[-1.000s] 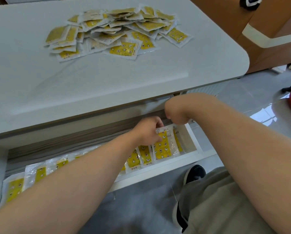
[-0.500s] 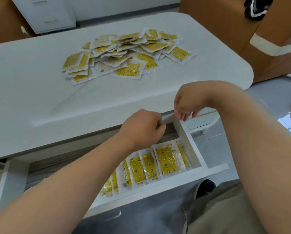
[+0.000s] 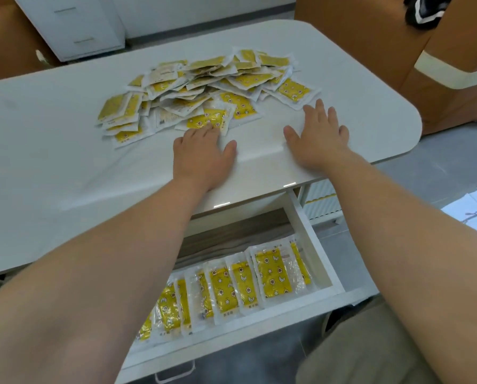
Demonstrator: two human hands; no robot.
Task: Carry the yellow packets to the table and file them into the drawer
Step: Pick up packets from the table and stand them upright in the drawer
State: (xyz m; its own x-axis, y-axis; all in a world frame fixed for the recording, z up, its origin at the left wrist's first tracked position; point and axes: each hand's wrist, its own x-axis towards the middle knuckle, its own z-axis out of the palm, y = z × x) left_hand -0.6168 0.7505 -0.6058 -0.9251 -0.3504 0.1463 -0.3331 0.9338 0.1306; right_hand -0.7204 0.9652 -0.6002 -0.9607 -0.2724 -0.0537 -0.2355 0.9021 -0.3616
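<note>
Now both hands lie flat on the tabletop

Both arms reach forward over the open drawer to the white table. The left hand lies palm down, its fingers straight and close together with the thumb spread to the side. Its fingertips rest on the near edge of the front packet, a yellow sachet printed with small stars at the foot of the heap. The right hand is also palm down on bare tabletop, fingers straight and slightly fanned. Its fingertips are just beside the rightmost sachet of the heap; whether they touch it cannot be told. Neither hand grips anything.

The yellow packets lie in a loose, overlapping pile across the middle of the table, some face up, some showing pale backs. Below the table's front edge the drawer stands pulled out. Inside it the filed packets sit in an overlapping row along the front wall, reaching to the right-hand end. The left forearm hides the row's left part.

Brown cardboard boxes stand beyond the table at right, and a white drawer cabinet at upper left.
</note>
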